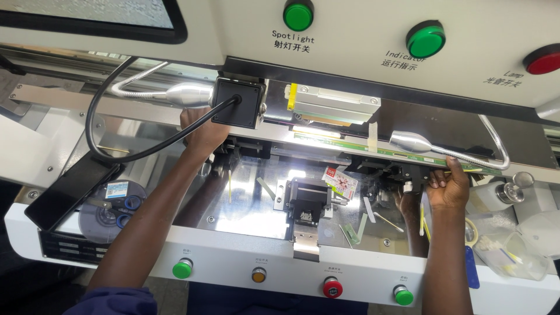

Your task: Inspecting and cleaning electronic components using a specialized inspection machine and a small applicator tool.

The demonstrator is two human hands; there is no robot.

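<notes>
- A long narrow green circuit strip (408,153) is held along the far edge of the machine's mirror-like steel bed (251,219), just under the white upper housing (361,35), so that it lies level in the lit working gap.
- The right hand (448,185) is closed around the strip's right end, fingers curled over its edge near the bed's far right corner, apparently to keep it from sagging.
- The left hand (201,133) is reached deep toward the far left of the bed, behind the black camera box (235,102) and its black cable (111,146); whether it is grasping anything cannot be told, as the fingers are hidden.
- Both gooseneck spotlights (189,93) are aimed down at the strip's line.
- The black central clamp block (309,201) is set at the middle of the bed, with a small printed packet (341,182) leaning beside it.
- Cotton swabs (388,221) are scattered toward the right of the bed, so open room there is limited.
- The near edge is bounded by a white panel with push buttons (332,287); little clearance is left above, under the housing.
</notes>
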